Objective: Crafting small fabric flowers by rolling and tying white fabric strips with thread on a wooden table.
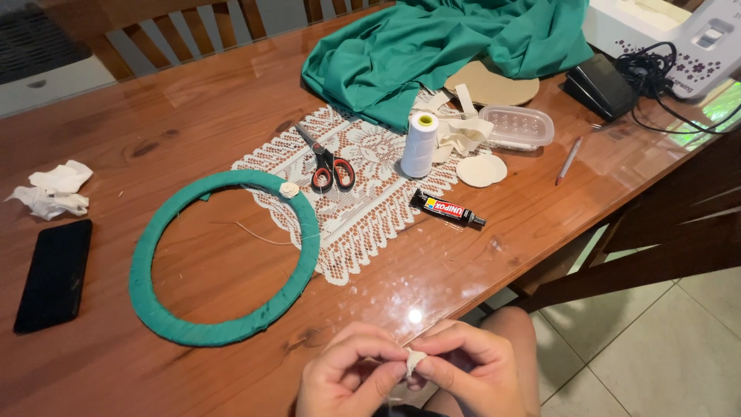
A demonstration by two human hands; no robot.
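Pinching a small cream fabric scrap point(414, 360) between both hands, left hand point(343, 377) and right hand point(472, 367), grip narrow, I see the green fabric-wrapped ring point(147, 309) on the glossy wooden bench point(193, 100)

On the tabletop point(193, 100) lie one green ring point(224, 259), one pair of scissors point(328, 166), one thread spool point(420, 144) and one glue tube point(448, 209). One black phone point(54, 274), one pencil point(568, 161) and two cream fabric discs point(482, 170) also lie there.

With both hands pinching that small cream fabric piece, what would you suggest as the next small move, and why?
Probably keep rolling the small cream fabric piece tighter between the left hand and right hand. It looks unfinished beside the cream rosette sitting on the green fabric-wrapped ring, and the glue tube lies untouched.
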